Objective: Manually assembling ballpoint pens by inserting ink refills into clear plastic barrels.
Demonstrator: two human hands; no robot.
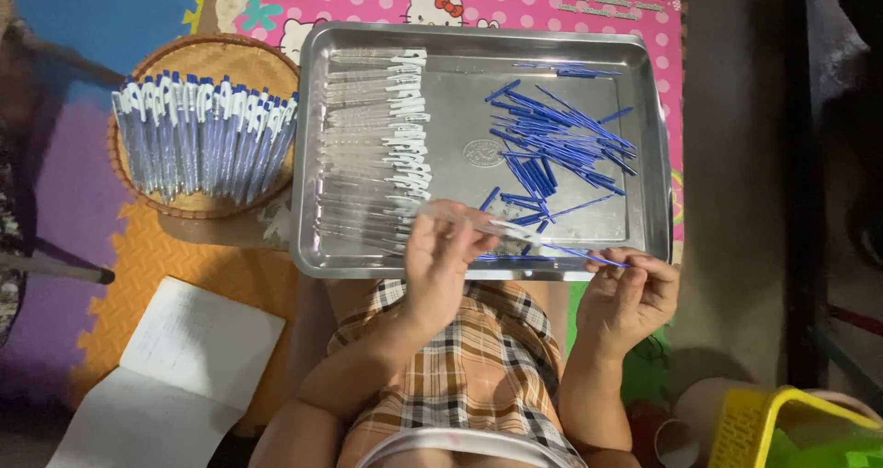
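Over the tray, left hand grips a clear pen barrel, right hand pinches a blue refill.

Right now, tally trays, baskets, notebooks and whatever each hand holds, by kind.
Tray: 1
Wicker basket: 1
Yellow basket: 1
Notebook: 1
Barrel in left hand: 1
Refill in right hand: 1
Total: 6

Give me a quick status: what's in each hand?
Left hand holds clear pen barrel. Right hand pinches blue refill. Over steel tray; nothing between them.
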